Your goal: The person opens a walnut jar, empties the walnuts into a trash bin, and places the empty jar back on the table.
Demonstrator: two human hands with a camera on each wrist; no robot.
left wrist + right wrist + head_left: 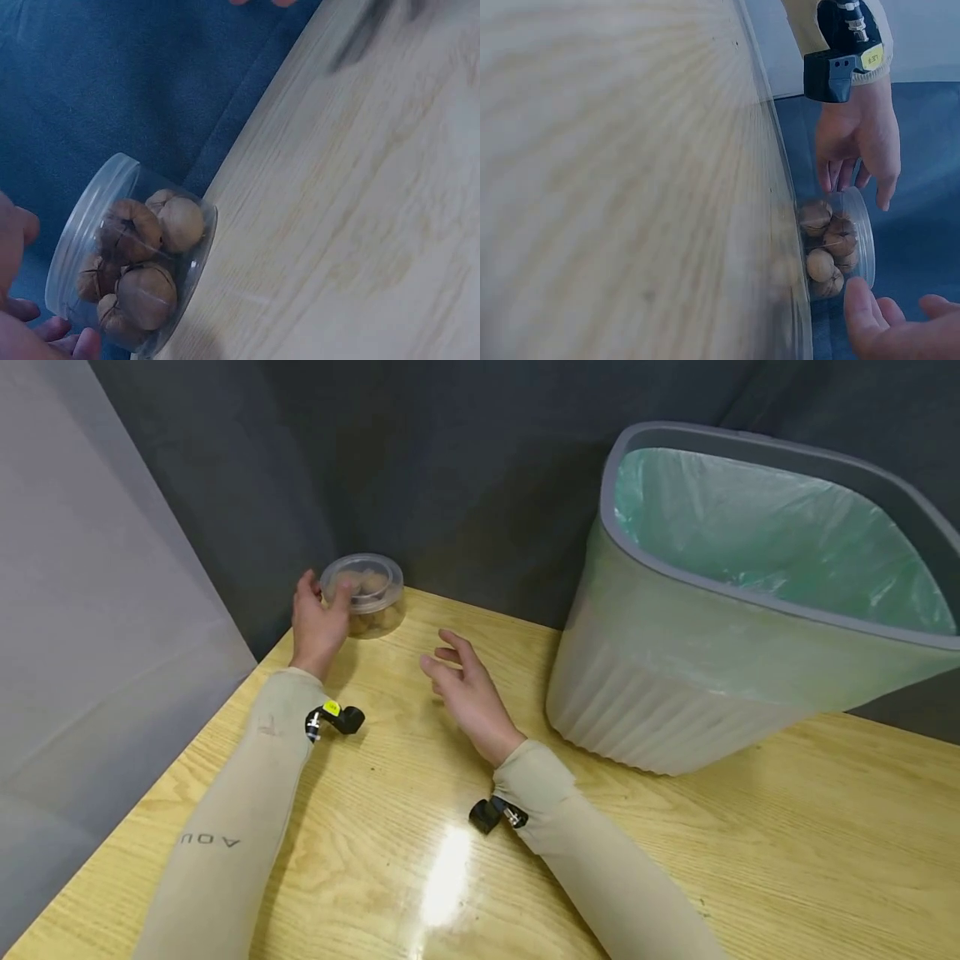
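Note:
A clear round plastic jar (372, 596) of brown nuts, lid on, stands at the far corner of the wooden table (675, 860). My left hand (322, 592) is at the jar's left side, thumb lying on the lid's edge and fingers loosely spread, not clamped. In the left wrist view the jar (135, 262) shows several nuts, and my fingertips (75, 343) touch its rim. My right hand (459, 681) hovers open over the table, a little to the right of the jar and holding nothing. The right wrist view shows the jar (832, 244) between the left hand (859, 142) and the right hand (900, 322).
A large grey waste bin (675, 710) with a pale green liner (772, 535) stands on the table at the right. A dark curtain (450, 468) hangs behind the table, and a light wall panel (90, 610) runs along its left edge. Bare tabletop lies in front of the arms.

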